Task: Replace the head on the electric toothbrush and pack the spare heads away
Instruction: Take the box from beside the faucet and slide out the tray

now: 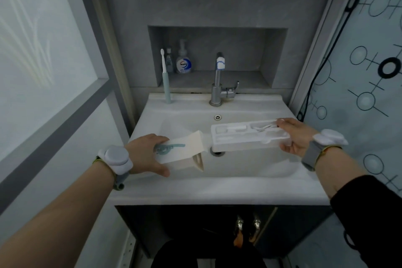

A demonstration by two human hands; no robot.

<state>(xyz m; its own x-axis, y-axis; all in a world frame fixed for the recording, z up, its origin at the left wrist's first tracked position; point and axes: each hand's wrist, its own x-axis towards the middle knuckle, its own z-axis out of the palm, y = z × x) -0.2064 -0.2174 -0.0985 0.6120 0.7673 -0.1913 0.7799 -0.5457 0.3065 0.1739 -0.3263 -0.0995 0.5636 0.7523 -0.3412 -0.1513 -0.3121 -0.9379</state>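
Over sink [217,189]: box [174,153], tray [245,139].

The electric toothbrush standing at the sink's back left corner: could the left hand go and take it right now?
Probably not yet. The left hand grips the open box over the sink. The path to the electric toothbrush looks clear.

Left forearm bare; the left hand [148,154] has a round white puck-shaped device [116,159] at the wrist on a grey-green strap. The right hand [298,137] has a matching white device [330,137] on a wide grey band with a yellow-green edge. Black sleeve [367,213] pushed up the right forearm, at 4 o'clock. Dark clothing at 6 o'clock.
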